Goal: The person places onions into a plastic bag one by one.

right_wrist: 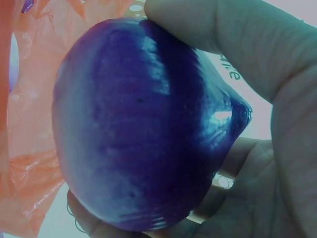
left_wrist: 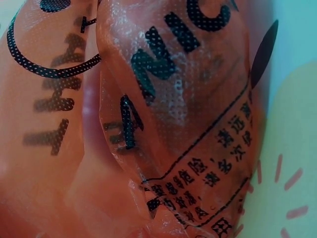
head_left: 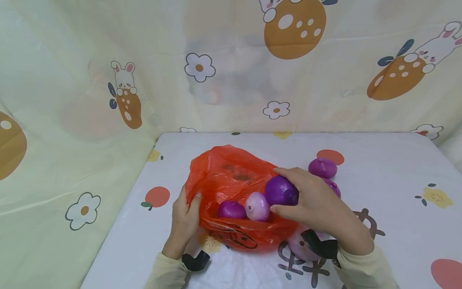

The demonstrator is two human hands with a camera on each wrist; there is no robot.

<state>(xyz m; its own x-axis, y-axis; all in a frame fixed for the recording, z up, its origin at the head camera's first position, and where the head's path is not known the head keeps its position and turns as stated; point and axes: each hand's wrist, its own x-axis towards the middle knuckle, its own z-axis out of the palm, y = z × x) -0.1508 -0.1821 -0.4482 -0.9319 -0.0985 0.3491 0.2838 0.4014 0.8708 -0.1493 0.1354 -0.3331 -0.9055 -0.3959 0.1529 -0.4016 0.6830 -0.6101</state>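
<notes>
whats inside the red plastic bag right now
Two onions lie in the red plastic bag: a dark purple onion and a paler pink onion. The right hand holds a third onion at its mouth. Deeper contents are hidden.

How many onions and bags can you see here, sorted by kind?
Purple onions: 6, namely one held by the right hand at, two inside the bag, three on the table.
Orange plastic bag: 1, gripped by the left hand.
Total: 7.

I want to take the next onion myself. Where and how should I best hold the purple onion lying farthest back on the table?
Probably grip the far purple onion across its round middle, coming from above; it lies alone and uncovered, clear of the red bag.
</notes>
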